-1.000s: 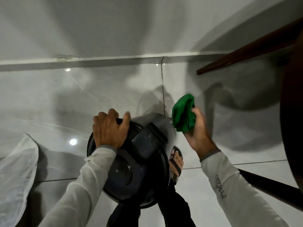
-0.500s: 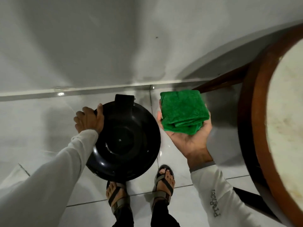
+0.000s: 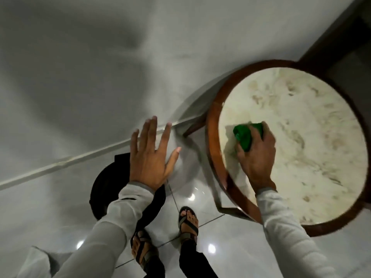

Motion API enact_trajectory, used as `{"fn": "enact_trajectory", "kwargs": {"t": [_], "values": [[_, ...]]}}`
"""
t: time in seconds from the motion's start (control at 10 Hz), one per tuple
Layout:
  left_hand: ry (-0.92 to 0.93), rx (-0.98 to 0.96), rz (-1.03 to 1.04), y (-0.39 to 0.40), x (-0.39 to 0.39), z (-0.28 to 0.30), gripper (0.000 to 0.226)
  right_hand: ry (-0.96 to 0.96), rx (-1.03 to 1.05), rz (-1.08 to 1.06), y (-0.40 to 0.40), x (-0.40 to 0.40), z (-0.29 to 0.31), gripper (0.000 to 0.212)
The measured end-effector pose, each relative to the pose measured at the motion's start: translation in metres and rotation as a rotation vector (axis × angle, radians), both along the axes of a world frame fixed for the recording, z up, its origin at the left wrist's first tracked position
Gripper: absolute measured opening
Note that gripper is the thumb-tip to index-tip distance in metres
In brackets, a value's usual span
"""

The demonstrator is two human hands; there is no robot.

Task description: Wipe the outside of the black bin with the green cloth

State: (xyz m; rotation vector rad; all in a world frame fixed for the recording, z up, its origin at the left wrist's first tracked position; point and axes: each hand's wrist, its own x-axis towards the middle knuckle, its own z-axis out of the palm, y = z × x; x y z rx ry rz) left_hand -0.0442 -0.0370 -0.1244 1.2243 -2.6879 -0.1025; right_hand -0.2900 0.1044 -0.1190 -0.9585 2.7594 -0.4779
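Round table, black bin, two hands, green cloth: standing view down to a tiled floor.

Round table, right: pale marbled top in a dark wooden rim, on dark legs, close to the white wall. Tiled floor: glossy grey, with light spots. Black bin, left of centre on the floor by the wall's base strip, partly hidden by the left sleeve. Left hand: released, fingers spread flat, empty, raised above the bin's far right edge; contact with the bin cannot be told. Right hand: clenched around the green cloth, pressing it onto the near left part of the tabletop, well apart from the bin. Sandalled feet near, between bin and table.
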Motion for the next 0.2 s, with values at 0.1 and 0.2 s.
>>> {"fn": "enact_trajectory", "kwargs": {"t": [0.1, 0.2], "values": [[-0.074, -0.036, -0.055, -0.010, -0.018, 0.032, 0.071, 0.006, 0.275, 0.099, 0.002, -0.015, 0.006, 0.067], [-0.075, -0.122, -0.052, -0.017, -0.021, 0.081, 0.070, 0.032, 0.288, 0.176, -0.006, -0.012, 0.038, 0.084]]}}
